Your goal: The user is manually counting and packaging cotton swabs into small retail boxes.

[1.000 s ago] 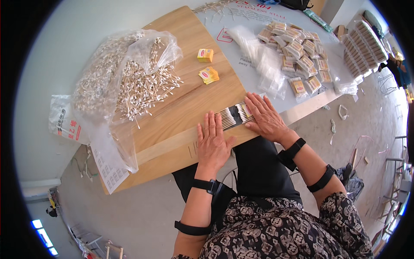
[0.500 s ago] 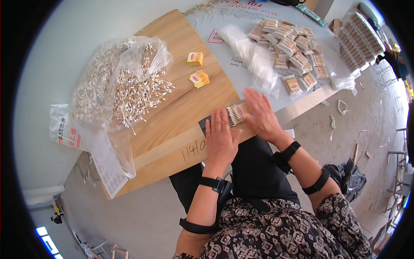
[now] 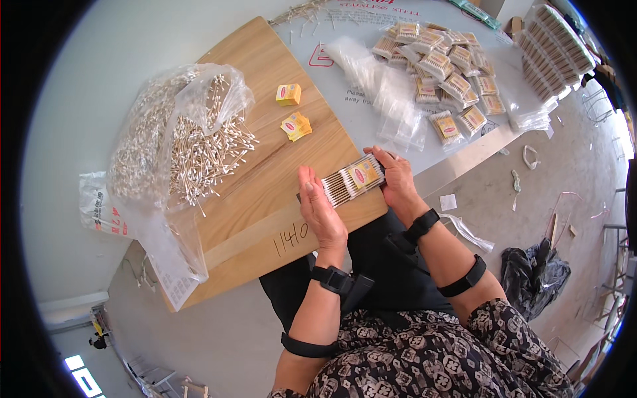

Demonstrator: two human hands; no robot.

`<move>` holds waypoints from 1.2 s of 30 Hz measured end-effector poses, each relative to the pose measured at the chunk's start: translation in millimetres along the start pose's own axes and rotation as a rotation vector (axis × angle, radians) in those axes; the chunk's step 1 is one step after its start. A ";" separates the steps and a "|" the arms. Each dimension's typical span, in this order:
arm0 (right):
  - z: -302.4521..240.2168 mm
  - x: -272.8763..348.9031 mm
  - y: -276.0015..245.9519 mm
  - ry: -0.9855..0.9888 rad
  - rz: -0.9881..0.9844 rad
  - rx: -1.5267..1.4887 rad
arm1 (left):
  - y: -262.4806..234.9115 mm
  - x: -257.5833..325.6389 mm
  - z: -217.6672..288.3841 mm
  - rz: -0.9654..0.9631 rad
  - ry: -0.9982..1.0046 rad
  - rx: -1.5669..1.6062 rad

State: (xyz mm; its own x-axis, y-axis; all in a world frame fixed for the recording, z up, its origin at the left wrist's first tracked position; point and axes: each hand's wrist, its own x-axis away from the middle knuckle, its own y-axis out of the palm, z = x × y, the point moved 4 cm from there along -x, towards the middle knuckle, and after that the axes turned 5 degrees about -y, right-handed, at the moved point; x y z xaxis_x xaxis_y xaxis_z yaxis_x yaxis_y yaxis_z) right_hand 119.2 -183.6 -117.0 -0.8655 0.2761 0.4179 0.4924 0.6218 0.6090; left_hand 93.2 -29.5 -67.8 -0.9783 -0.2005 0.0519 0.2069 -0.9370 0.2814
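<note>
A flat row of cotton swabs (image 3: 337, 190) lies at the near edge of the wooden board, with a yellow printed card (image 3: 362, 174) on top of it. My left hand (image 3: 322, 211) stands on edge, fingers stretched and together, its palm against the left end of the swabs. Curled round the right end is my right hand (image 3: 399, 180), its fingers gripping the bundle. A dark edge of something flat peeks out beside the left hand, mostly hidden. Farther up the board sit a stack of yellow cards (image 3: 288, 94) and a few fanned cards (image 3: 296, 126).
A large clear bag (image 3: 142, 139) spills loose swabs (image 3: 206, 156) on the left. Clear empty bags (image 3: 381, 86) and a pile of packed swab packets (image 3: 438, 65) lie on the grey sheet. Stacked packets (image 3: 554, 56) stand far right; a black bag (image 3: 534, 275) is on the floor.
Both hands have turned from lying flat over the swabs to bracing the two ends, uncovering the row and its card. The right hand's fingers have curled in. The view has shifted slightly.
</note>
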 end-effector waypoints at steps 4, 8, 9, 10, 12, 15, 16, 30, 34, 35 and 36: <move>2.2 2.8 0.9 -0.009 -0.002 0.006 | 10.9 2.8 0.5 0.017 -0.004 0.020; 3.4 3.1 1.6 -0.062 0.005 0.063 | 23.1 2.8 -9.3 0.008 -0.022 0.037; 2.4 3.4 1.0 -0.094 0.015 0.093 | 29.2 2.7 -10.4 -0.017 -0.021 0.057; 2.4 3.8 0.3 -0.093 0.020 0.096 | 34.0 3.4 -11.8 -0.018 -0.026 0.059; 2.2 4.4 0.2 -0.089 0.014 0.110 | 40.5 4.8 -11.9 -0.009 -0.045 0.077; 1.9 5.3 3.3 -0.124 0.012 0.135 | 35.7 2.8 -11.7 -0.021 -0.029 0.130; 1.2 5.7 3.7 -0.125 0.010 0.135 | 32.7 1.4 -12.3 -0.020 -0.028 0.130; -11.6 71.0 55.8 -0.666 -0.321 0.826 | -121.5 -50.6 20.5 0.211 0.066 -0.495; 38.8 92.0 82.9 -0.846 -0.669 1.065 | -133.3 -89.2 43.8 0.221 0.126 -0.829; 46.5 96.3 86.7 -0.923 -0.727 1.205 | -137.7 -99.2 49.7 0.230 0.132 -0.825; 47.7 98.7 89.8 -0.928 -0.737 1.205 | -138.4 -107.0 59.3 0.242 0.300 -1.036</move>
State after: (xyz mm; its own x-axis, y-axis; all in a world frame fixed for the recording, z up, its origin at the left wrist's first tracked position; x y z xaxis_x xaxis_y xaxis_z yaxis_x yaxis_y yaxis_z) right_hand 73.6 -65.5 -53.2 -0.8365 -0.2724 -0.4754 0.0225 0.8498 -0.5266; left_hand 168.8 138.7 -55.5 -0.8986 -0.3403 -0.2769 0.4359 -0.6216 -0.6508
